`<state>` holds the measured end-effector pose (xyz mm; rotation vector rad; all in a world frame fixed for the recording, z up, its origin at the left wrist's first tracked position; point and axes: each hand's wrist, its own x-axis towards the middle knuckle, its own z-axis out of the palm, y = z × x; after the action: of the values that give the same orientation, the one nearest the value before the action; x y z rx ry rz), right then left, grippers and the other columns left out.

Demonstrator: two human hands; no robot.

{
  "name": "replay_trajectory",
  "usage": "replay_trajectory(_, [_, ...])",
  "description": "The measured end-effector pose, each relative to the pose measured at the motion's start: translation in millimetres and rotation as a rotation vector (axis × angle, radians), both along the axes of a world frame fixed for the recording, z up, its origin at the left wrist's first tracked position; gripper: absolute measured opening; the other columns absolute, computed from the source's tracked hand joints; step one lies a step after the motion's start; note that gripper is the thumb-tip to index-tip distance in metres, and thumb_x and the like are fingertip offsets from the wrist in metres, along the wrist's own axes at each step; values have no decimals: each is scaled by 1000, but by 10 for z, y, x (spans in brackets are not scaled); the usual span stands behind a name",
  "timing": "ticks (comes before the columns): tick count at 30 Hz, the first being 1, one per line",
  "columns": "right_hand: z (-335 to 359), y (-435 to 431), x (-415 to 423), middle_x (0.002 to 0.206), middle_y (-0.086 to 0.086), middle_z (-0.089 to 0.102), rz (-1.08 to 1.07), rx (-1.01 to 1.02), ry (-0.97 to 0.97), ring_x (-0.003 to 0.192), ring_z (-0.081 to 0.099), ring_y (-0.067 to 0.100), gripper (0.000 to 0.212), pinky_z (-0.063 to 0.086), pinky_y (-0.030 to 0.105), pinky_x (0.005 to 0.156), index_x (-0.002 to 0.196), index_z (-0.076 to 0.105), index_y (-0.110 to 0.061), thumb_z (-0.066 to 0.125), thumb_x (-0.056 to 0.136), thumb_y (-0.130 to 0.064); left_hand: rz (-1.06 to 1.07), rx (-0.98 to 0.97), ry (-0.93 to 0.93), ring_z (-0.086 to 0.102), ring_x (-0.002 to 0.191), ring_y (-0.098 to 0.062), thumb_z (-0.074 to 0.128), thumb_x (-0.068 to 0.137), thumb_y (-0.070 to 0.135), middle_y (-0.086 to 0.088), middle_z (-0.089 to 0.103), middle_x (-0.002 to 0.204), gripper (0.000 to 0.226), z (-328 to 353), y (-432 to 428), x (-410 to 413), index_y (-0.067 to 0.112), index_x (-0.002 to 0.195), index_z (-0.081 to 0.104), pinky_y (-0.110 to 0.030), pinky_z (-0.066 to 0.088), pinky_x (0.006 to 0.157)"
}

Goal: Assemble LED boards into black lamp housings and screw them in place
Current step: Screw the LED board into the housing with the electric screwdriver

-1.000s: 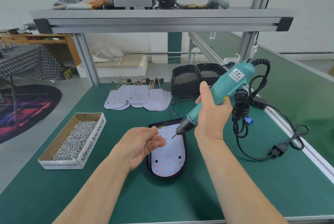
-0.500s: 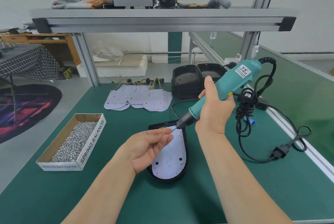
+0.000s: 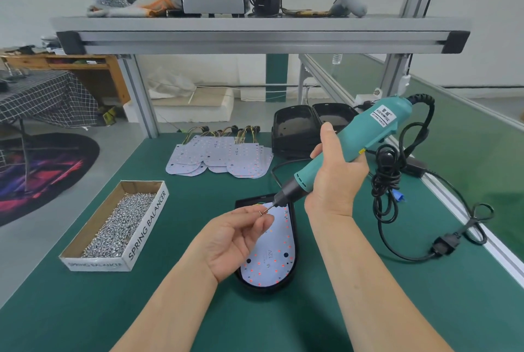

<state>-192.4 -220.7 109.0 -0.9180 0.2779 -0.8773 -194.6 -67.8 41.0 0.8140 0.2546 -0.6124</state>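
A black lamp housing [image 3: 246, 202] lies on the green bench in front of me with a white LED board [image 3: 273, 255] seated in it. Above the board's far end, my left hand [image 3: 236, 236] pinches a small screw [image 3: 261, 212] between thumb and fingertips. My right hand [image 3: 336, 178] grips a teal electric screwdriver [image 3: 360, 141], tilted down to the left, and its bit tip meets the screw. Two more black housings [image 3: 295, 130] stand at the back. Several spare LED boards [image 3: 218, 157] with wires lie fanned out behind.
A cardboard box of screws [image 3: 119, 224] sits at the left. The screwdriver's coiled black cable and plug [image 3: 442, 246] trail over the right side of the bench. An aluminium shelf [image 3: 255, 34] with tools spans overhead, on two posts.
My left hand has risen slightly with the screw, bringing it to the bit tip. The screwdriver has tilted a little and shifted toward the screw.
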Motion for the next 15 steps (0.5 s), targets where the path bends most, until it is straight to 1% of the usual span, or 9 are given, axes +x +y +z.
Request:
replay_trajectory(3, [15, 14, -7, 55, -3, 52, 0, 6, -2, 51, 48, 11, 26, 42, 21, 52, 75, 51, -19, 76, 82, -25, -17, 34, 9, 68, 56, -17, 69, 71, -4, -18, 68, 73, 18, 21, -6, -24, -8, 89, 70, -16, 53, 45])
replay_trajectory(5, [25, 25, -14, 55, -3, 52, 2, 11, -3, 51, 48, 11, 26, 42, 22, 52, 76, 51, -19, 76, 80, -26, -41, 46, 20, 61, 51, -14, 74, 65, -1, -14, 64, 71, 19, 36, -11, -40, -5, 83, 74, -16, 47, 40])
replay_trajectory(8, [31, 35, -25, 54, -4, 52, 2, 14, -7, 51, 48, 11, 26, 42, 22, 53, 75, 51, -19, 76, 81, -26, -37, -46, 82, 51, 49, -13, 78, 54, -5, -10, 56, 69, 22, 50, -23, -57, -4, 75, 75, -17, 38, 35])
replay_trajectory(9, [34, 38, -28, 54, -4, 52, 3, 13, -8, 51, 48, 11, 26, 42, 22, 53, 74, 51, -19, 76, 81, -26, -22, -83, 102, 51, 49, -13, 77, 52, -7, -11, 56, 70, 24, 58, -29, -61, -6, 75, 74, -17, 38, 35])
replay_trajectory(12, [44, 34, -36, 54, -3, 52, -1, 14, -9, 51, 48, 11, 27, 41, 23, 53, 74, 51, -19, 76, 79, -27, 12, -162, 138, 55, 51, -14, 74, 50, -11, -14, 57, 73, 36, 75, -34, -79, -7, 85, 68, -15, 43, 37])
replay_trajectory(15, [44, 24, -38, 54, -3, 52, -5, 16, -12, 50, 48, 11, 26, 42, 22, 53, 75, 51, -19, 75, 79, -27, 9, -184, 158, 58, 52, -15, 71, 56, -12, -15, 58, 75, 40, 70, -32, -99, -5, 95, 64, -15, 46, 39])
